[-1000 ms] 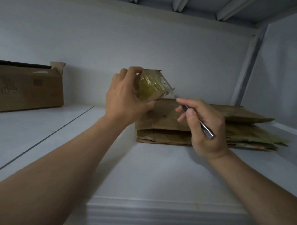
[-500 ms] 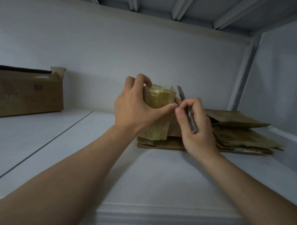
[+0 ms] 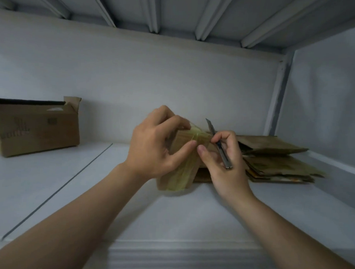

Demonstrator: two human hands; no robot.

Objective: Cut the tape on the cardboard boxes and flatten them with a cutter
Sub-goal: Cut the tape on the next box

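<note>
Head view, looking along a white shelf (image 3: 169, 218) with a ribbed underside of another shelf above it. The left hand (image 3: 152, 145) grips a small box (image 3: 181, 170) from its left side, fingers curled over the top edge and the thumb pressed on the near face. The small box stands on end, tilted a little, its lower end on or just above the shelf; which one cannot be told. Yellowish tape (image 3: 198, 134) is wrapped across its top and runs down the near face.

The right hand (image 3: 223, 166) holds a cutter (image 3: 219, 146), fingers curled round the metal handle, with the thumb stretched toward the small box and nearly meeting the left thumb. The cutter stands almost upright, blade end up, just beside the top right corner of the small box. Whether the blade touches the tape cannot be told.

Behind and to the right of the hands, flat boxes (image 3: 278, 164) lie in a loose stack on the shelf, near a grey post (image 3: 278, 97) at the back corner. Well apart on the left, an open box (image 3: 36, 129) stands against the back wall (image 3: 154, 73), one flap raised at its right end.
</note>
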